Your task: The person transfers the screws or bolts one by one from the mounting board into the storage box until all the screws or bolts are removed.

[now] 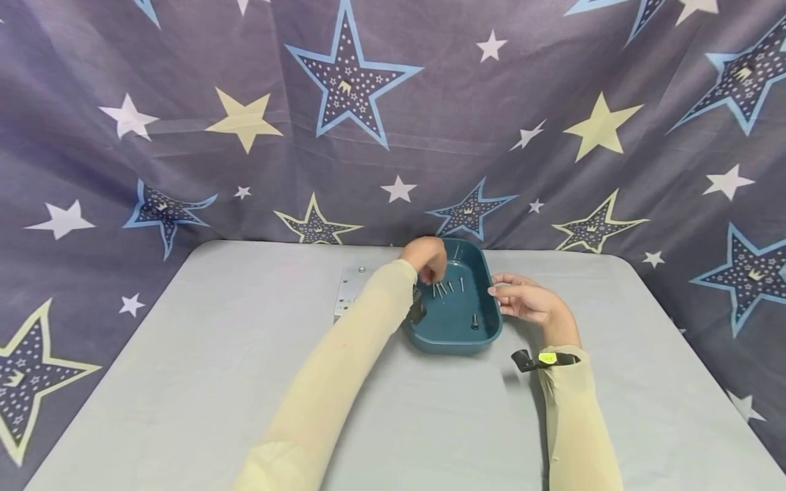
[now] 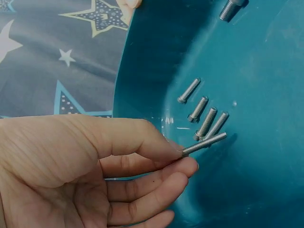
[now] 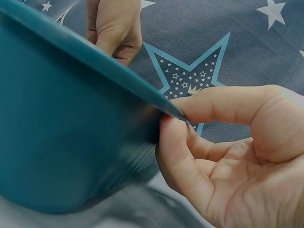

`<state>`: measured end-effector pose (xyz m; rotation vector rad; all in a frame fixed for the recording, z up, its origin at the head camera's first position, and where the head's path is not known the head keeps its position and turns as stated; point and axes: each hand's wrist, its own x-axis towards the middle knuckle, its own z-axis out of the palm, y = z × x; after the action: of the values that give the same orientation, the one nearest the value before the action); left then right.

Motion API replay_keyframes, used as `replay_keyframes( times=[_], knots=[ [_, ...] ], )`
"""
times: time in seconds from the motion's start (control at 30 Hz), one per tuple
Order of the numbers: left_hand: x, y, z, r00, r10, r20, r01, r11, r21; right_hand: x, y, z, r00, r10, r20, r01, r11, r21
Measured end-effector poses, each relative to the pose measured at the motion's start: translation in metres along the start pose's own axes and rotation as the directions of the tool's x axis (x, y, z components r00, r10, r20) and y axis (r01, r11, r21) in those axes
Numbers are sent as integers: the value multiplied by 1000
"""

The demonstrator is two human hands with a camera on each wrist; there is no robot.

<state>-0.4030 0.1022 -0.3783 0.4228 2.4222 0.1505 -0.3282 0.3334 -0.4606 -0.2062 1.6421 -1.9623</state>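
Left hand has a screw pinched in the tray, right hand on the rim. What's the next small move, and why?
Probably lift the screw straight up: the left hand already pinches its end, its tip lies against the other screws, and the right hand steadies the tray rim.

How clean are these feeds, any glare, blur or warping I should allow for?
Head view: even, soft light, edges bowed by the wide lens, screws in the tray tiny. Left wrist view: sharp on the screw pinched by the left hand, small glints on the tray floor. Right wrist view: near tray wall soft; right hand on the rim.

metal plate (image 1: 350,290), table (image 1: 202,382), backdrop (image 1: 245,136) (starry)
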Motion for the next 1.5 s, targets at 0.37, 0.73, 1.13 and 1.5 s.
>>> replay_keyframes(
  times=[0.37,0.73,1.13,1.5],
  knots=[
    [9,0,5,998,-56,-16,57,996,71,0,0,2,1000,-1,-2,1,1000,14],
    [11,-1,9,998,-54,-32,56,996,76,-1,1,-2,1000,-3,8,3,1000,13],
    [15,-2,12,998,-58,-20,60,992,112,0,2,-2,1000,2,-4,-2,1000,-6],
    [18,-2,14,997,-69,-46,74,991,111,-1,0,1,1000,0,4,0,1000,8]
  ],
)
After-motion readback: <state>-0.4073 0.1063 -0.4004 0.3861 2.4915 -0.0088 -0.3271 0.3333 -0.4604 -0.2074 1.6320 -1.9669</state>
